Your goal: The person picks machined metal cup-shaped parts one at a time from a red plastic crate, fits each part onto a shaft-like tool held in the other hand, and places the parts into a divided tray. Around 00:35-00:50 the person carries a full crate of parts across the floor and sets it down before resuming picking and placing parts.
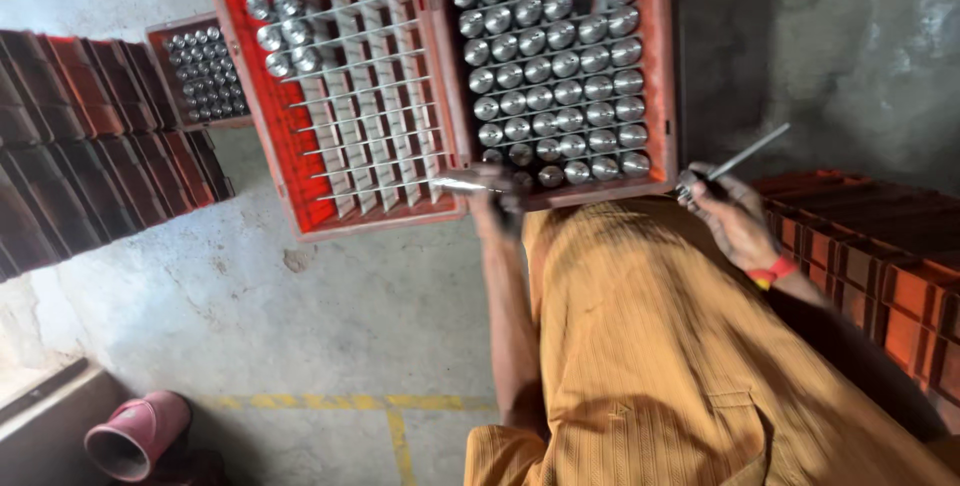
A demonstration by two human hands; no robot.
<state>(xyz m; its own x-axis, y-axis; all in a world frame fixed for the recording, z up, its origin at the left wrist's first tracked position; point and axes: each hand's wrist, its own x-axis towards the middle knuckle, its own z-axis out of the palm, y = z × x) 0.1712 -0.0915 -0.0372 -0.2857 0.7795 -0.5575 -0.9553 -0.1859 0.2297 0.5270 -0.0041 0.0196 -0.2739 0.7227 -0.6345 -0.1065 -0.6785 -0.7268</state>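
Left hand point(497, 201): closed around a metal cylinder point(462, 183), which lies sideways over the near rim of the left crate point(262, 96), its free end pointing left; the hand is blurred, so finger detail is not readable. Right hand point(728, 214): closed on a thin metal rod point(745, 155), which angles up and to the right from the fist, just off the near right corner of the right crate point(664, 66); a red band point(772, 271) sits on the wrist. Left crate: red plastic, gridded with pale dividers, mostly open cells, with a few shiny cylinders point(283, 34) standing on end in its far left corner. Right crate: same kind, touching the left one side by side, cells almost all filled with upright cylinders showing round silver tops. Third crate point(200, 71): smaller in view, farther off to the left, also filled with cylinders. Stacks of dark red crates point(90, 146): at far left, and a further stack point(870, 246) at right beside the right forearm. Garment point(660, 346): ochre, striped, filling the lower centre. Floor point(300, 316): grey concrete with a yellow painted line point(340, 402). Pink shoe point(135, 434): at lower left, on its side, opening toward the camera.
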